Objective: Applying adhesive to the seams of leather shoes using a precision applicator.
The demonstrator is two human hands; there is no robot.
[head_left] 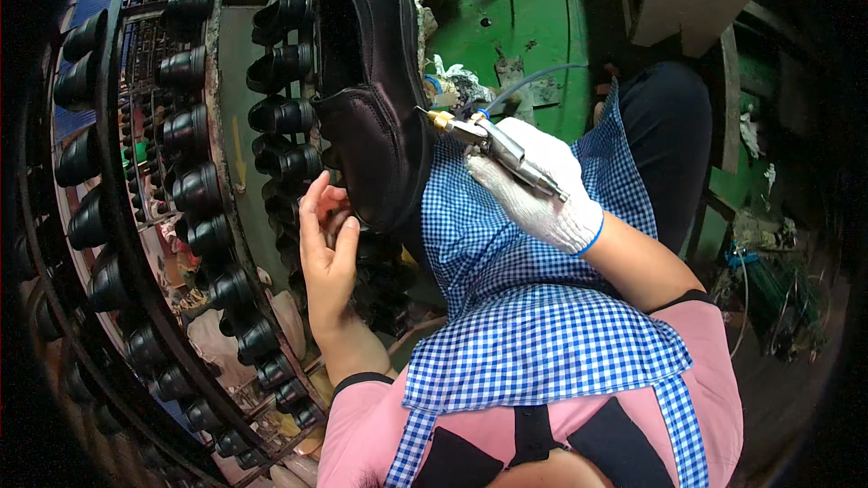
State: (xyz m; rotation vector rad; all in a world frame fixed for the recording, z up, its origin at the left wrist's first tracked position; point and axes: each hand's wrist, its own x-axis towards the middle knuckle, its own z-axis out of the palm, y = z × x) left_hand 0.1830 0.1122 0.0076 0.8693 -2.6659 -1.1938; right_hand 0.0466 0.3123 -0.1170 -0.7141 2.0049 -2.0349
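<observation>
A large black leather slip-on shoe (375, 149) stands upright before me, opening at the top and toe pointing down. My bare left hand (327, 230) is beside its toe, fingers loosely curled and thumb apart; contact with the shoe's edge is unclear. My right hand (538, 181) wears a white knit glove with a blue cuff. It grips a small metal spray gun (502, 152) whose brass nozzle points left, close to the shoe's side. A blue hose (533, 77) runs from the spray gun. What supports the shoe is hidden.
Metal racks (217, 99) with several rows of black shoes (282, 68) fill the left. Beyond my knees is a green floor (533, 23) with scraps of crumpled paper (461, 77). A wooden box-like piece (692, 0) stands far right, and a green bundle (778, 294) lies at right.
</observation>
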